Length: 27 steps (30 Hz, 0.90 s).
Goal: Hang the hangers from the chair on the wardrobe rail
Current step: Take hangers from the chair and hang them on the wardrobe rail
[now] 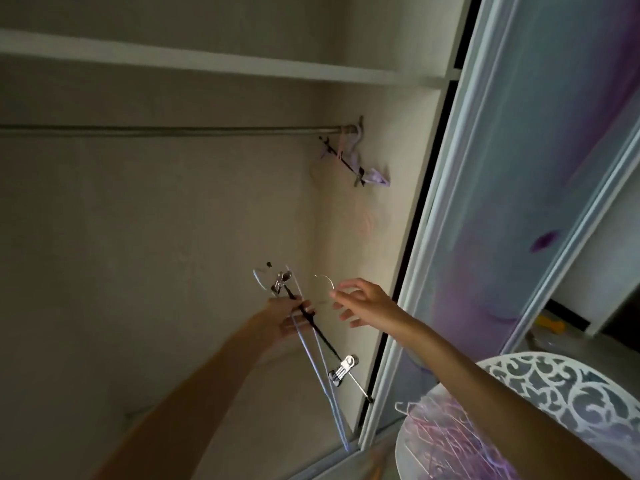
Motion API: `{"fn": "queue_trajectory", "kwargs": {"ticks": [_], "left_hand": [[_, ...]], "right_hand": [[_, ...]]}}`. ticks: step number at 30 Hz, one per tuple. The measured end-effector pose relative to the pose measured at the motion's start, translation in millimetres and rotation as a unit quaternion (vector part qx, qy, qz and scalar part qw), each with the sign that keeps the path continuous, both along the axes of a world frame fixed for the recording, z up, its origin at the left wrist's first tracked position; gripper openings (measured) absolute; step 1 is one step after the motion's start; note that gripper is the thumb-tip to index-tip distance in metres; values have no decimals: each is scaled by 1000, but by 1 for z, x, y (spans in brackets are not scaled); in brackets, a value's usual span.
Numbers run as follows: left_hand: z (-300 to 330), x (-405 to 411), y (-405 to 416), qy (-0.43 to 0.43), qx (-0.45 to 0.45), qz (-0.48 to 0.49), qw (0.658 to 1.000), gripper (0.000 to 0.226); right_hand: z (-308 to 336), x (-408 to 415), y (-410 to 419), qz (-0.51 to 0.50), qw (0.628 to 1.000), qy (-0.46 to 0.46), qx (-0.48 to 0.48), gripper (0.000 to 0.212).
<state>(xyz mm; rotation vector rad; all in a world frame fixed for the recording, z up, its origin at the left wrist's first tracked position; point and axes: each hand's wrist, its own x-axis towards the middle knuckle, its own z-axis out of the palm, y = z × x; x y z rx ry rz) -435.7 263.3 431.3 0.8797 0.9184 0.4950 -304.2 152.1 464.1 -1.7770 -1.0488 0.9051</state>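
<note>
The left hand was raised inside the open wardrobe, its fingers curled round a bunch of hangers held below the rail. The bunch included a black clip hanger with two metal clips, one above the hand and one below it, and pale thin hangers slanting down toward the wardrobe floor. The right hand was just beside the left, thumb and forefinger pinching a thin wire hook at the top of the bunch, the other fingers spread loosely. Whether that hook was apart from the bunch could not be told.

On the rail, at its far right end against the side wall, hung several hangers, one black with clips and others pale lilac or pink; their number could not be told. A shelf ran above the rail.

At lower right stood a white chair with an openwork scroll back, and on its seat lay a heap of pink, lilac and white hangers. The sliding door, frosted with purple patches, stood to the right of the opening. A yellow object lay beyond it, too blurred to identify.

No brand, label or writing could be read anywhere.
</note>
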Motion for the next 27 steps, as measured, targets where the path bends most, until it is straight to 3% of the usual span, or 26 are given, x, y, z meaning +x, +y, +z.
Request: {"fn": "queue_trajectory", "kwargs": {"ticks": [5, 8, 12, 17, 20, 23, 27], "left_hand": [[31, -15, 75, -98, -63, 77, 990, 25], [54, -17, 116, -115, -47, 75, 989, 19], [77, -10, 151, -109, -23, 39, 993, 18], [92, 10, 183, -60, 39, -57, 996, 24], [94, 21, 190, -75, 51, -56, 994, 7], [98, 35, 199, -70, 63, -48, 994, 35], [108, 46, 213, -26, 94, -44, 994, 38]], "right_hand": [[6, -28, 39, 97, 989, -80, -73, 38], [19, -36, 70, 71, 994, -78, -27, 30], [39, -35, 105, -2, 993, -101, 69, 17], [59, -13, 125, -48, 983, -157, 83, 18], [71, 4, 129, -60, 988, -127, 61, 18], [82, 19, 137, -73, 991, -100, 51, 12], [99, 34, 148, -51, 992, -110, 22, 14]]}}
